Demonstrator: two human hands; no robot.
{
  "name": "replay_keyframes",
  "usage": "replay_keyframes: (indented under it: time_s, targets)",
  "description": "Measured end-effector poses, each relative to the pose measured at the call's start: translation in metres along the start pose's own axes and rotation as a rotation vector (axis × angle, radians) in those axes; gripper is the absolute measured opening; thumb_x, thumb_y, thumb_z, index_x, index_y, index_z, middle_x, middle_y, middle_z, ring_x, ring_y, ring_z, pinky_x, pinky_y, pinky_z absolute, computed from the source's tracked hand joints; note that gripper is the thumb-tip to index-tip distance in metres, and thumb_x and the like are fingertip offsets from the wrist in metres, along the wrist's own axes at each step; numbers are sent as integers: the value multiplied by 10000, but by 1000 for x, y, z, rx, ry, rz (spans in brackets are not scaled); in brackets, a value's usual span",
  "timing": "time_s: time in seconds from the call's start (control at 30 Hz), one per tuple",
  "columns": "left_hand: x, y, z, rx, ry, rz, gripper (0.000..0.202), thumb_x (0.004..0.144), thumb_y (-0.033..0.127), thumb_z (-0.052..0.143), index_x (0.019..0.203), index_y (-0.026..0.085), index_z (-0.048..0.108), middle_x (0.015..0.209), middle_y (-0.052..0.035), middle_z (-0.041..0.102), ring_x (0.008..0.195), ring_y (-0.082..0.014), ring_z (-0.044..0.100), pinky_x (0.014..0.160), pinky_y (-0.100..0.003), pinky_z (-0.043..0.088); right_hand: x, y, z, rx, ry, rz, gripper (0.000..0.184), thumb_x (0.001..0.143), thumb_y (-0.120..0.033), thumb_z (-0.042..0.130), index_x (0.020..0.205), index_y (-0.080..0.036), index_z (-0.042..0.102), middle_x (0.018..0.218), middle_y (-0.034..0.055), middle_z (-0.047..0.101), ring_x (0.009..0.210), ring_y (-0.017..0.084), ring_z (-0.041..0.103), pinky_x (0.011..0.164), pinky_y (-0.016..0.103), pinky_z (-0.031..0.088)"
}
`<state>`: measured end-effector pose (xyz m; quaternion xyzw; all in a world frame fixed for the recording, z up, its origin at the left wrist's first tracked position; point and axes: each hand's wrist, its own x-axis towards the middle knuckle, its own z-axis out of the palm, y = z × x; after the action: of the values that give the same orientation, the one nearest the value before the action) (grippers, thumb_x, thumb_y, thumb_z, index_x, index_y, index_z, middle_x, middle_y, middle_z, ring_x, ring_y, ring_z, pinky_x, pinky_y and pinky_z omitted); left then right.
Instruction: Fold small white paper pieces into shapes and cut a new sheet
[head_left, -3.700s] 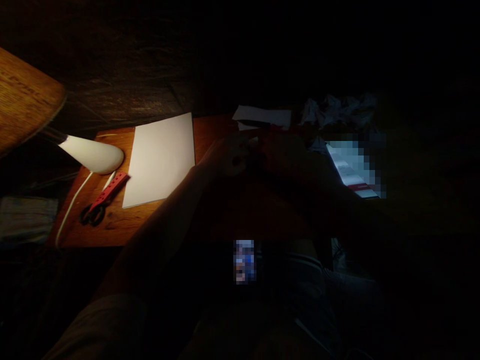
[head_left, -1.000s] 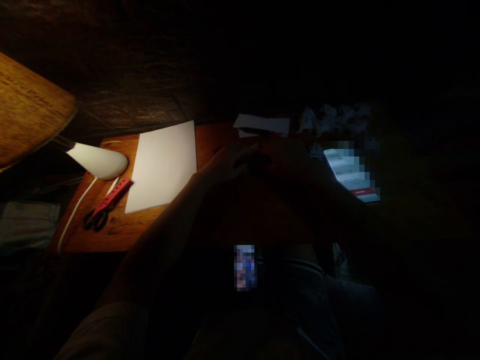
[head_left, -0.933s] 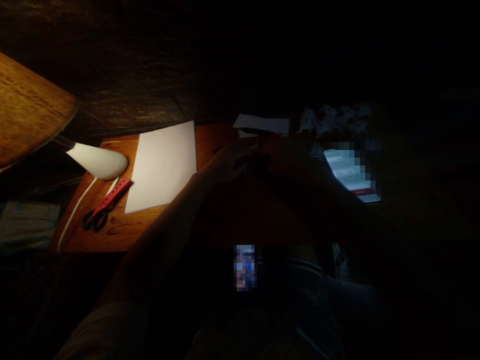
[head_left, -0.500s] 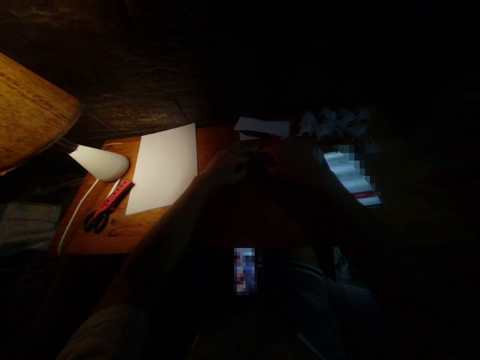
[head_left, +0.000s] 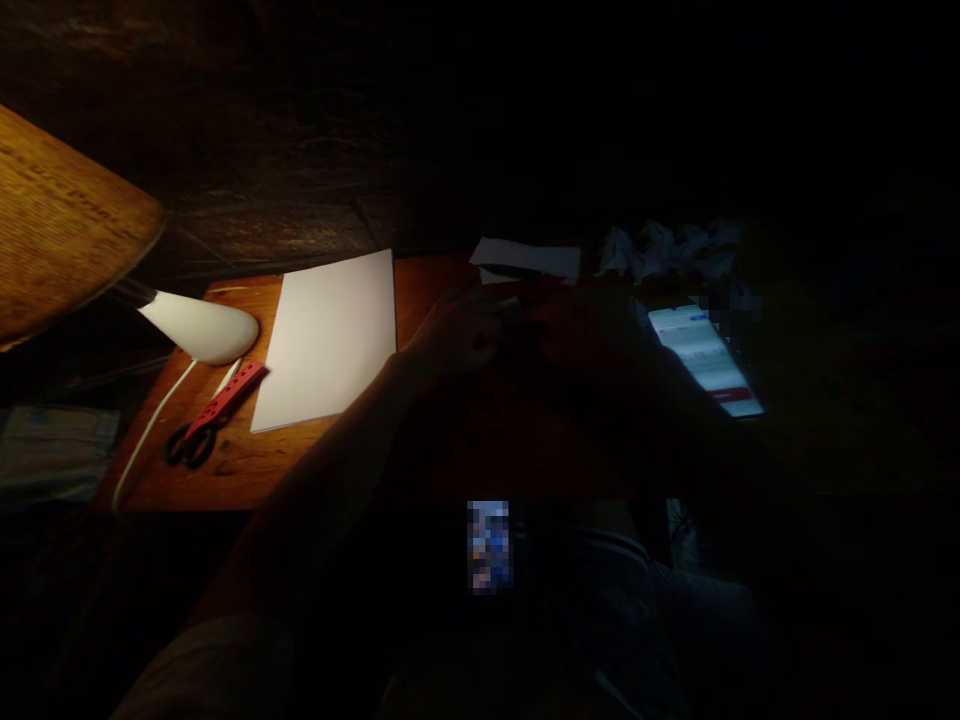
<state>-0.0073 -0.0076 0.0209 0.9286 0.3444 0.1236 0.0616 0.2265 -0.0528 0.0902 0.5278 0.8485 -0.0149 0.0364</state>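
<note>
Pale scrap (head_left: 511,303) beside left hand (head_left: 459,332)

1 small, pale, paper-like piece (head_left: 511,303) shows as a dim, angular patch, slightly tilted, at the fingers of the left hand (head_left: 459,332) and beside the shadowed right hand (head_left: 566,325), its lower part lost in darkness, so its full shape cannot be told.

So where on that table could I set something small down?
Bare wood shows near the front edge of the table, between the scissors and left forearm, below the white paper. A narrower strip lies between that paper and the left hand. It's crowded around the lamp base, and where the phone sits near crumpled pieces. Mid-table is too dark to tell.
</note>
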Motion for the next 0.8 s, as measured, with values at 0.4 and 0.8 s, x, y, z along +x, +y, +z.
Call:
replay_keyframes:
  time_s: [0.4,0.8]
  targets:
    - [-4,-14,6,-34,-11,-65,490,879,186,669,1351,233,790,1351,-127,797,1344,-366,676,1193,-579,500,6,1,15,7,-8,-124,377,965,-222,582,1167,-201,900,1244,194,841,1075,374,766,842,443,511]
    - [-8,-20,19,-218,133,-92,482,939,353,786,1392,218,690,1370,-159,759,1278,-349,714,1112,-559,577,12,0,36,200,175,33,400,1041,-332,547,1291,-169,814,1329,180,807,1141,340,755,833,402,517]
